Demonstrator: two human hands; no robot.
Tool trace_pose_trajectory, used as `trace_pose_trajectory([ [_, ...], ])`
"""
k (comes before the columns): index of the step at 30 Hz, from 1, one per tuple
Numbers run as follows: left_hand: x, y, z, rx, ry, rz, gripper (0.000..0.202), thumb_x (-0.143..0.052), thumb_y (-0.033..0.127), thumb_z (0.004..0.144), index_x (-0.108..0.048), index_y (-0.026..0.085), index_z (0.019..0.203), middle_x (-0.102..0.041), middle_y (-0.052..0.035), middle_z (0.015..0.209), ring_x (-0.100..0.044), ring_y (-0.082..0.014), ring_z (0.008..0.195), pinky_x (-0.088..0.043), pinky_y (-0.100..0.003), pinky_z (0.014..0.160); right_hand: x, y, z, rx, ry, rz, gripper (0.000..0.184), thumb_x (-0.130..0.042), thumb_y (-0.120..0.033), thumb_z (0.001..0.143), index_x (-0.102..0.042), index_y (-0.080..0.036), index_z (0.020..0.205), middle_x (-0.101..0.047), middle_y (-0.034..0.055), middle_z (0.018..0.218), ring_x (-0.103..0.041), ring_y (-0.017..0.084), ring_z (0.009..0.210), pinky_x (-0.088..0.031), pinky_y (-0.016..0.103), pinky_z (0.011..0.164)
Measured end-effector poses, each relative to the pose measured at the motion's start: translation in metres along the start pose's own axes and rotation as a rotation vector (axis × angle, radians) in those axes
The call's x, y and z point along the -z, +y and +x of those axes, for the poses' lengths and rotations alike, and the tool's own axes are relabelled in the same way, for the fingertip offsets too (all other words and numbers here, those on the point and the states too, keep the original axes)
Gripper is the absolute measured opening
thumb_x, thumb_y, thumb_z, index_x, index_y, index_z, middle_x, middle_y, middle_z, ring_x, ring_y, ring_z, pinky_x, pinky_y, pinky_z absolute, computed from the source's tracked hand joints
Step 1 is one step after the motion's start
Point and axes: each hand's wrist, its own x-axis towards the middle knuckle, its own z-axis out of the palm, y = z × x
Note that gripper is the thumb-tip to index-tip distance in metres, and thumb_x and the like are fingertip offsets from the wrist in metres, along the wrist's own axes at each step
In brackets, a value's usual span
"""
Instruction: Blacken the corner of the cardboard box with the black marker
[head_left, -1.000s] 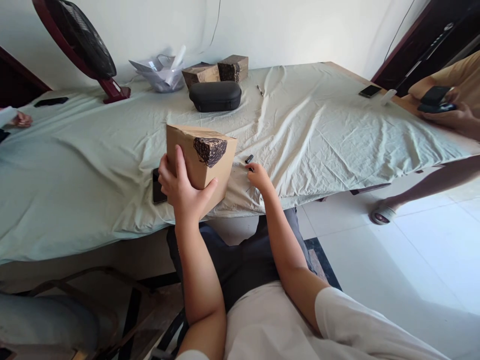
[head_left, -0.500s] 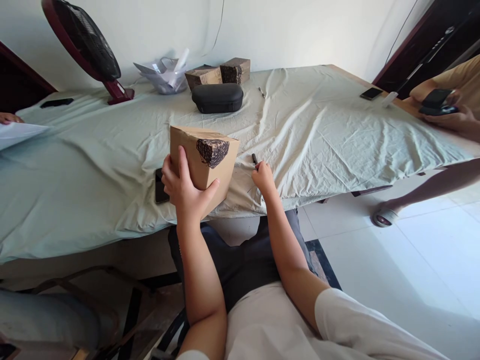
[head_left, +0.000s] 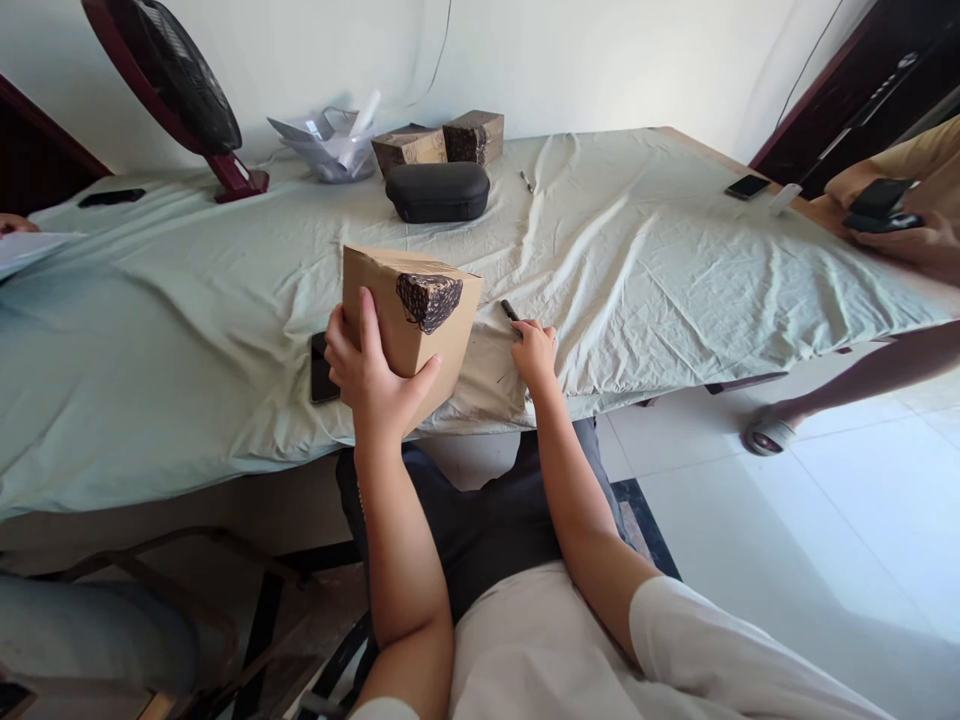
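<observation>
My left hand [head_left: 379, 385] grips a brown cardboard box [head_left: 442, 350] from its left side, fingers spread over one face and thumb on another. The box is tilted, with a corner towards me covered in dense dark scribble. To its right, just over the tablecloth, my right hand [head_left: 534, 352] is closed on a black marker [head_left: 509, 311], whose dark end sticks out past the fingers. A dark phone [head_left: 322, 372] lies partly behind my left hand and the box.
Behind the box stand a black zip case [head_left: 437, 193], two scribbled boxes [head_left: 474, 137] and a clear plastic basket [head_left: 341, 165]. A fan [head_left: 236, 180] is at the back left. Another person's hands [head_left: 919, 240] hold a device at the right; a phone [head_left: 747, 187] lies nearby.
My right hand has moved slightly right with the marker and its fingers have shifted, so more of the marker shows. My left hand keeps its hold on the box.
</observation>
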Motion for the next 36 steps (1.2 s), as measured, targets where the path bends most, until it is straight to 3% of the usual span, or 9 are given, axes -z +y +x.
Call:
trace_pose_trajectory([
  [4,0.001,0.001,-0.001,0.014,-0.015,0.007,0.126,-0.093,0.044,0.066,-0.034,0.028,0.176,-0.032,-0.0227,0.176,-0.035,-0.055,0.16,-0.029,-0.077,0.129,-0.002,-0.005,0.006,-0.008,0.007,-0.017,0.067,-0.039,-0.005,0.096,-0.065,-0.022,0.156,-0.06,0.0096,0.166,-0.05,0.04,0.138,-0.043,0.053,0.115],
  [9,0.003,0.002,-0.001,0.026,-0.025,0.009,0.126,-0.093,0.043,0.067,-0.032,0.029,0.177,-0.032,-0.0225,0.176,-0.034,-0.0546,0.161,-0.029,-0.077,0.129,-0.01,-0.023,0.035,-0.055,0.072,-0.128,0.045,-0.053,-0.028,0.106,-0.065,-0.012,0.146,-0.06,0.0251,0.157,-0.055,0.041,0.137,-0.045,0.051,0.112],
  [12,0.004,0.003,-0.001,0.034,-0.043,0.003,0.126,-0.093,0.043,0.068,-0.032,0.029,0.178,-0.03,-0.0225,0.177,-0.033,-0.0556,0.161,-0.028,-0.078,0.129,-0.016,-0.03,0.052,-0.053,0.089,-0.16,0.039,-0.054,-0.034,0.108,-0.068,-0.01,0.136,-0.061,0.0279,0.152,-0.056,0.042,0.137,-0.045,0.051,0.113],
  [18,0.001,-0.002,0.0,0.019,-0.021,-0.015,0.126,-0.094,0.046,0.067,-0.033,0.028,0.177,-0.031,-0.0228,0.177,-0.033,-0.0549,0.161,-0.027,-0.076,0.13,-0.023,-0.028,0.06,-0.028,0.115,-0.199,0.034,-0.045,-0.025,0.113,-0.064,-0.007,0.135,-0.065,0.0298,0.145,-0.061,0.04,0.138,-0.047,0.048,0.112],
  [22,0.001,-0.005,0.0,0.02,-0.01,-0.033,0.127,-0.094,0.052,0.067,-0.033,0.028,0.176,-0.031,-0.0227,0.177,-0.033,-0.0538,0.162,-0.027,-0.074,0.131,-0.022,-0.029,0.057,-0.013,0.109,-0.189,0.035,-0.039,-0.028,0.117,-0.062,-0.009,0.136,-0.07,0.0273,0.14,-0.07,0.038,0.13,-0.051,0.045,0.106],
  [27,0.003,-0.006,0.0,0.039,-0.023,-0.036,0.127,-0.093,0.046,0.066,-0.033,0.028,0.176,-0.031,-0.0236,0.176,-0.034,-0.0546,0.161,-0.028,-0.076,0.129,-0.017,-0.035,0.054,-0.008,0.077,-0.16,0.038,-0.031,-0.032,0.119,-0.06,-0.013,0.136,-0.074,0.0237,0.135,-0.078,0.037,0.116,-0.056,0.044,0.094],
  [36,0.001,-0.008,0.003,0.02,-0.021,-0.057,0.126,-0.093,0.049,0.066,-0.034,0.026,0.175,-0.031,-0.0232,0.175,-0.033,-0.0529,0.162,-0.026,-0.073,0.131,-0.014,-0.034,0.05,0.005,0.056,-0.13,0.032,-0.041,-0.035,0.116,-0.058,-0.015,0.135,-0.076,0.0222,0.135,-0.077,0.038,0.119,-0.056,0.044,0.095],
])
